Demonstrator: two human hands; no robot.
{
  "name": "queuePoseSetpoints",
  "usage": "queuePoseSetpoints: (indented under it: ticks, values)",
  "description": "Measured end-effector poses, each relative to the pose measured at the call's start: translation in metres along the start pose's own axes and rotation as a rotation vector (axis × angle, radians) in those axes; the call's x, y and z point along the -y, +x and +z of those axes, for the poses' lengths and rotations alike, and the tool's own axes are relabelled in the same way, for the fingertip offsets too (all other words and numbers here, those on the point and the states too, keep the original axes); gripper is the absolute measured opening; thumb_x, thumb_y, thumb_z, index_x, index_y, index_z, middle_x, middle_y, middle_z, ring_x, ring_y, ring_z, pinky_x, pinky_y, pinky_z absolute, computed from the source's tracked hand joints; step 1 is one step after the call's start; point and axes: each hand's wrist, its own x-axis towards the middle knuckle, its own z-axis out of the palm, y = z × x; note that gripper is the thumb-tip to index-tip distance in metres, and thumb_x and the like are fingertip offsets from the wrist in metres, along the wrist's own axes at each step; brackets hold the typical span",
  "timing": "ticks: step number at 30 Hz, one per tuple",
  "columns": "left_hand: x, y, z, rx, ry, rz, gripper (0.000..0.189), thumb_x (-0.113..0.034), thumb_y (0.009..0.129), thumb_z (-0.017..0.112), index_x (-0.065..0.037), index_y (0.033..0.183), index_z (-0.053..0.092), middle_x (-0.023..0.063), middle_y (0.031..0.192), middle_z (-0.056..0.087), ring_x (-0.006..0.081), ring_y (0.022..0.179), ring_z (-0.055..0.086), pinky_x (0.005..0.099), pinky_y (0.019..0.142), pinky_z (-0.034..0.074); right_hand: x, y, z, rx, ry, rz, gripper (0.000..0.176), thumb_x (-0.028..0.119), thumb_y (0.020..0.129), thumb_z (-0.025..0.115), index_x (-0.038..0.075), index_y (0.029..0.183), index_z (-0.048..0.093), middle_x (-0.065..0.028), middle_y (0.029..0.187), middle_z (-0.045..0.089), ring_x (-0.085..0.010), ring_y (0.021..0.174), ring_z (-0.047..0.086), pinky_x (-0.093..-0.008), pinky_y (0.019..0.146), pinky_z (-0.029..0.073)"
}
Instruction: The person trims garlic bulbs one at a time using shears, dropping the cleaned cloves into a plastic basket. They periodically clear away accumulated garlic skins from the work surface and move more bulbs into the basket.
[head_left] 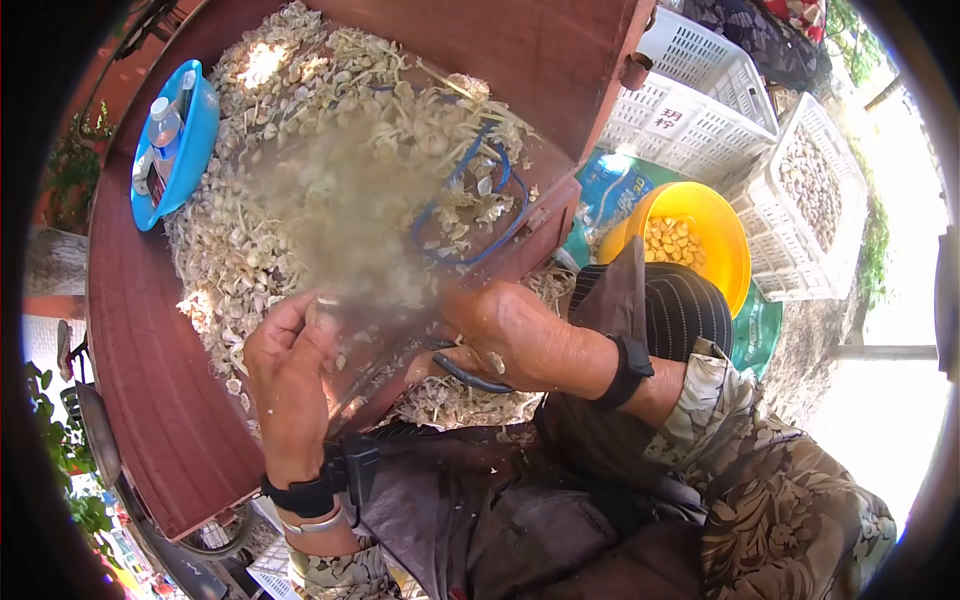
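Outdoor produce-processing spot, likely a farmyard or roadside stall. Hard sunlight, bare ground, greenery at the edges. Red surface (150, 380) heaped with husks and peelings (330, 170). White plastic crates (700, 110) stacked alongside, one filled with peeled cloves (812, 185). Yellow basin (700, 235) holds more. Blue tray (185, 150) with water bottle (163, 125).

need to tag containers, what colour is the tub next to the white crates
Yellow; the tub shows best in the head view.

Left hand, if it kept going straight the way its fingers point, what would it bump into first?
Most likely the heap of dry husks on the red table: the left hand points up into it, though a blurred patch there makes depth uncertain.
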Motion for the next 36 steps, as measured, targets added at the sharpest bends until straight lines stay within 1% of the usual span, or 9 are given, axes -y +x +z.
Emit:
queuePoseSetpoints:
  ticks: [7,13,15,18,21,27,32,35,36]
  values:
    - [0.008,-0.018,0.009,0.032,-0.252,-0.059,0.023,-0.011,0.088,0.062,0.002,0.107,0.061,-0.0018,0.079,0.056,0.0047,0.068,0.045,0.02,0.061,0.035,0.016,0.01,-0.009,0.008,0.797,0.383,0.05,0.044,0.089,0.063,0.002,0.063,0.054,-0.0049,0.052,0.05,-0.0131,0.046,0.053,-0.0274,0.043,0.04]
    - [0.021,-0.154,-0.088,-0.568,0.16,-0.141,0.022,-0.005,0.087,0.058,0.006,0.106,0.059,0.0062,0.082,0.058,0.0081,0.067,0.049,0.0204,0.058,0.037,0.013,0.014,-0.013,-0.119,0.78,0.385,0.054,0.051,0.087,0.062,0.003,0.064,0.057,0.001,0.051,0.048,-0.0077,0.044,0.047,-0.0256,0.04,0.034]
    - [0.065,-0.218,-0.166,-0.589,0.651,-0.334,0.018,-0.008,0.09,0.055,0.005,0.102,0.06,0.0041,0.084,0.055,0.0093,0.076,0.052,0.0203,0.068,0.042,0.014,0.014,-0.014,-0.146,0.793,0.38,0.052,0.049,0.088,0.063,0.003,0.064,0.057,0.0014,0.051,0.047,-0.0072,0.044,0.045,-0.0261,0.04,0.033]
    - [0.056,-0.249,-0.181,-0.201,1.404,-0.318,0.056,-0.028,0.083,0.069,-0.02,0.134,0.049,0.0134,0.147,0.037,0.0322,0.134,0.034,0.0403,0.112,0.029,0.017,0.018,-0.012,-0.17,0.835,0.358,0.051,0.047,0.088,0.063,0.003,0.064,0.057,0.0017,0.051,0.046,-0.0068,0.045,0.044,-0.0268,0.04,0.032]
    - [0.049,-0.179,-0.121,-0.451,0.881,0.147,0.018,0.001,0.088,0.054,0.007,0.103,0.06,0.0091,0.087,0.061,0.0134,0.073,0.057,0.0247,0.065,0.045,0.019,0.021,-0.007,-0.173,0.847,0.345,0.051,0.046,0.089,0.063,0.003,0.063,0.055,0.0018,0.051,0.046,-0.0066,0.047,0.044,-0.0276,0.041,0.032]
    - [0.021,0.028,-0.017,-0.158,0.859,0.588,0.018,0.008,0.082,0.051,0.001,0.095,0.062,0.0156,0.091,0.06,0.0284,0.077,0.059,0.0339,0.071,0.049,0.007,0.018,-0.005,-0.211,0.681,0.277,0.055,0.044,0.088,0.065,-0.002,0.063,0.05,-0.0037,0.054,0.038,-0.0096,0.055,0.04,-0.0331,0.046,0.033]
    - [0.069,0.121,-0.012,-0.02,1.214,0.51,0.023,-0.003,0.08,0.057,-0.006,0.101,0.066,0.0135,0.093,0.064,0.0316,0.081,0.061,0.0368,0.074,0.048,0.0,0.018,-0.014,-0.236,0.649,0.245,0.056,0.044,0.088,0.066,-0.005,0.068,0.048,-0.0086,0.058,0.033,-0.0121,0.058,0.037,-0.0367,0.05,0.033]
    - [0.07,0.127,-0.021,0.033,1.127,0.485,0.02,-0.008,0.083,0.059,-0.007,0.102,0.065,0.0104,0.089,0.065,0.0246,0.076,0.061,0.0346,0.072,0.048,-0.001,0.018,-0.017,-0.223,0.657,0.248,0.055,0.044,0.088,0.066,-0.006,0.071,0.049,-0.0125,0.059,0.037,-0.0148,0.058,0.039,-0.038,0.051,0.036]
    - [0.066,0.117,-0.019,-0.025,0.71,0.211,0.016,-0.005,0.079,0.063,-0.002,0.095,0.065,0.011,0.084,0.064,0.0214,0.075,0.062,0.0323,0.067,0.048,0.0,0.017,-0.019,-0.202,0.662,0.258,0.055,0.044,0.087,0.066,-0.006,0.072,0.05,-0.0148,0.059,0.04,-0.0176,0.057,0.04,-0.0385,0.052,0.037]
